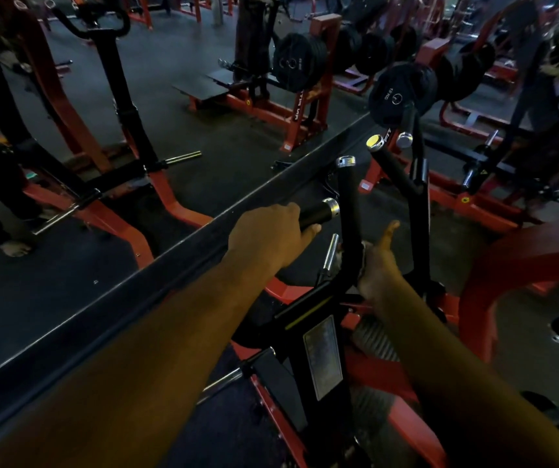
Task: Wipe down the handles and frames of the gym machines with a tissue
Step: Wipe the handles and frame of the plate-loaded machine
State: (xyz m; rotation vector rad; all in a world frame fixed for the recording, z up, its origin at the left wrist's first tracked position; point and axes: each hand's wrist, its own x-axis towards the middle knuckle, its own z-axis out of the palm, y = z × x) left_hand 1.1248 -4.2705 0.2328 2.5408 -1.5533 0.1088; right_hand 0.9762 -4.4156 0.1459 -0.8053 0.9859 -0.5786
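My left hand (271, 236) grips a black side handle (318, 211) with a chrome end cap on a black and red gym machine. My right hand (377, 261) is wrapped round the machine's black upright bar (350, 204), thumb pointing up. A pale scrap of tissue (365, 258) shows between that palm and the bar; most of it is hidden. A second black upright handle (394, 167) with a chrome cap stands just right of my hands.
A long dark ledge (170, 244) runs diagonally on my left, a mirror beyond it reflecting red frames. Black weight plates (401, 92) hang ahead. A red curved frame (524, 265) rises at right. A person's bare foot (14, 248) stands far left.
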